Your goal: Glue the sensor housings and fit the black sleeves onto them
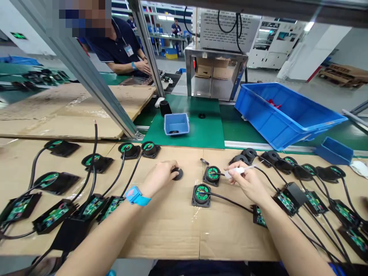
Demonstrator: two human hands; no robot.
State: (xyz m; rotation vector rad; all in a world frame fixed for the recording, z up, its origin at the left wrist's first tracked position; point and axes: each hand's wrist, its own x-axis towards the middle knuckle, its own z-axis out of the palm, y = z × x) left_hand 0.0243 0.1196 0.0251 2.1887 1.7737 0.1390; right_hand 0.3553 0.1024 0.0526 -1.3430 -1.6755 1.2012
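My left hand point(165, 174), with a blue wrist strap, has its fingers closed on the edge of a black round disc point(177, 174) at the cardboard surface. In my right hand point(243, 178) is a small white bottle point(234, 172) with a thin clear tip pointing right. Just left of that hand sits a black square housing point(212, 175) with a green round board inside. A second such housing point(201, 194) lies nearer me, its black cable running right to a boxed circuit board point(259, 216). A small black ring point(204, 161) rests behind the housings.
More cabled housings and boxed boards point(59, 214) line both sides. Behind are a small blue tray point(176, 124) on a green mat point(201, 132) and a large blue bin point(287, 115). A metal post point(100, 96) slants at left; a person point(123, 46) works beyond.
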